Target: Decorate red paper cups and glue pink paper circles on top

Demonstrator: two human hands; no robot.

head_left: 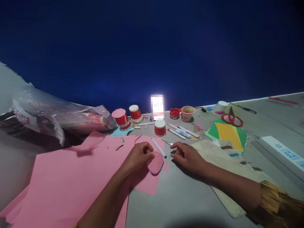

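Observation:
My left hand [140,155] pinches a rounded pink paper disc [156,163] between thumb and fingers. Dark outline shows along the disc's edge. Beneath it lies a smaller piece of pink paper [149,186], overlapping a big pink sheet [71,183]. My right hand [186,156] rests low over the grey table, fingers loosely bent with a gap between index finger and thumb. At its index fingertip is a thin metal blade [167,142]; whether they touch is unclear. Between the hands lies a white marker [158,147] with a blue tip.
A red paper cup [160,128] stands upside down ahead, near several markers [182,131] and a bright, blurred screen [157,107]. Red-handled scissors [232,120] lie on green and yellow sheets [228,134]. A cloth [228,190] and power strip [282,152] are right; plastic-wrapped items [71,117] left.

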